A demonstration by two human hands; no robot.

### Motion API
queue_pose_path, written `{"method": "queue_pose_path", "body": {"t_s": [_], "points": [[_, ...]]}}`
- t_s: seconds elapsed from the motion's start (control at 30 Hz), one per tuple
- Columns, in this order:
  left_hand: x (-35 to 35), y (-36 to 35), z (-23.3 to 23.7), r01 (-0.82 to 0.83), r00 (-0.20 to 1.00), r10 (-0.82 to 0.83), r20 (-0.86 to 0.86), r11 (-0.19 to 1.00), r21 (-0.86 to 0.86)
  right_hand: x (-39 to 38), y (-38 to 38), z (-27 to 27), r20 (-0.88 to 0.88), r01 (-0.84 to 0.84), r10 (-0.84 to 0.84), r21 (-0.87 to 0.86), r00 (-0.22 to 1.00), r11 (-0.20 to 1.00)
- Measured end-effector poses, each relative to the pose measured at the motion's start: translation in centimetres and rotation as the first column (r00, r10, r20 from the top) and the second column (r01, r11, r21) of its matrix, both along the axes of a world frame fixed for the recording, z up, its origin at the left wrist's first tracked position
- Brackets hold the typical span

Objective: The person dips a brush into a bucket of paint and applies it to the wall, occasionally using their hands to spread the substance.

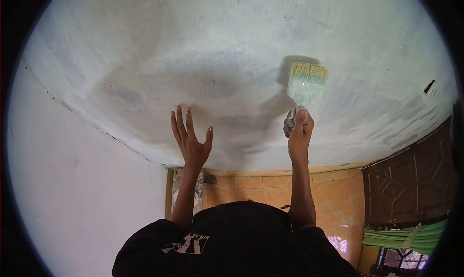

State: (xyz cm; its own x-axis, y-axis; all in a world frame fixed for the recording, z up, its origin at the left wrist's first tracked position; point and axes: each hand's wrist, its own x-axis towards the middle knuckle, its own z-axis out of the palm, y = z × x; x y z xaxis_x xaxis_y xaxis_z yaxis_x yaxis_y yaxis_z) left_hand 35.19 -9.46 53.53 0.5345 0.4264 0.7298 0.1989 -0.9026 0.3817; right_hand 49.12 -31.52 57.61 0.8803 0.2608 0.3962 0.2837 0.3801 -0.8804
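Observation:
My right hand [300,127] is wrapped round the handle of a wide paintbrush [307,86], its paint-smeared ferrule and yellowish bristles pointing up. The brush is close to the wall [241,25], and its shadow falls on the surface to the left. That wall is whitish with uneven grey-blue patches and streaks. My left hand [192,141] is raised in front of the wall with its fingers spread and nothing in it. Small pale specks show on its fingers.
A second pale wall [82,180] meets the painted one along a cracked corner at left. Orange tiles [275,182] cover the floor. At right are a dark carved wooden door [411,180], a green curtain [406,237] and a small wall fitting [430,89].

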Motion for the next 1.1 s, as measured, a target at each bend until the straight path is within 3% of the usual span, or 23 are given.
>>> {"method": "queue_pose_path", "body": {"t_s": [0.1, 0.17, 0.2, 0.27, 0.4, 0.43, 0.53, 0.6, 0.73, 0.83, 0.97, 1.07, 1.1], "points": [[-0.1, -1.1, -0.6, 0.083, 0.997, -0.083, 0.001, 0.996, -0.027, 0.0, 0.3, -5.3, -0.102, 0.003, -0.006, -0.025, 0.995, 1.0], [-0.1, -1.6, -1.2, 0.116, 0.993, -0.116, 0.016, 0.993, -0.037, -1.1, -0.5, -10.1, -0.096, 0.028, -0.043, -0.155, 0.994, 0.988], [-0.1, -1.9, -1.3, 0.13, 0.991, -0.129, 0.025, 0.991, -0.041, -2.3, -0.7, -10.4, -0.274, -0.03, -0.012, -0.146, 0.962, 0.989], [0.0, -2.1, -1.4, 0.148, 0.989, -0.146, 0.034, 0.987, -0.055, -3.7, -1.5, -9.6, -0.371, -0.064, 0.022, -0.101, 0.928, 0.993], [0.2, -2.4, -0.8, 0.206, 0.979, -0.204, 0.03, 0.974, -0.095, -0.8, -1.7, -3.8, -0.181, -0.002, 0.017, 0.083, 0.983, 0.997], [0.2, -2.7, -0.8, 0.218, 0.976, -0.216, 0.033, 0.971, -0.098, -0.1, -1.9, -1.7, -0.062, 0.032, -0.035, -0.046, 0.997, 0.998], [0.6, -3.1, -0.6, 0.245, 0.969, -0.24, 0.057, 0.963, -0.109, 2.0, -1.6, -0.6, -0.062, 0.022, -0.024, -0.037, 0.998, 0.999], [0.6, -4.0, -0.9, 0.259, 0.965, -0.251, 0.079, 0.957, -0.131, 2.2, -1.4, -3.5, -0.064, 0.041, -0.047, -0.093, 0.997, 0.995], [0.3, -5.4, -2.2, 0.256, 0.966, -0.247, 0.072, 0.95, -0.18, -1.4, -2.4, -10.6, -0.341, -0.07, 0.042, -0.07, 0.939, 0.995], [0.0, -6.3, -2.2, 0.248, 0.969, -0.245, 0.035, 0.953, -0.173, -3.0, -3.2, -8.5, -0.299, -0.098, 0.073, -0.069, 0.951, 0.993], [-0.3, -7.0, -2.6, 0.28, 0.958, -0.287, 0.005, 0.929, -0.244, -0.6, -3.0, -1.7, -0.164, -0.065, 0.061, -0.02, 0.985, 0.998], [-0.6, -7.5, -2.7, 0.279, 0.956, -0.292, -0.015, 0.928, -0.245, 1.2, -2.1, -2.8, -0.15, -0.052, 0.047, -0.031, 0.988, 0.998], [-0.8, -7.8, -2.9, 0.278, 0.957, -0.29, -0.01, 0.927, -0.25, 1.4, -1.8, -5.3, -0.223, -0.052, 0.045, -0.027, 0.974, 0.998]]}}
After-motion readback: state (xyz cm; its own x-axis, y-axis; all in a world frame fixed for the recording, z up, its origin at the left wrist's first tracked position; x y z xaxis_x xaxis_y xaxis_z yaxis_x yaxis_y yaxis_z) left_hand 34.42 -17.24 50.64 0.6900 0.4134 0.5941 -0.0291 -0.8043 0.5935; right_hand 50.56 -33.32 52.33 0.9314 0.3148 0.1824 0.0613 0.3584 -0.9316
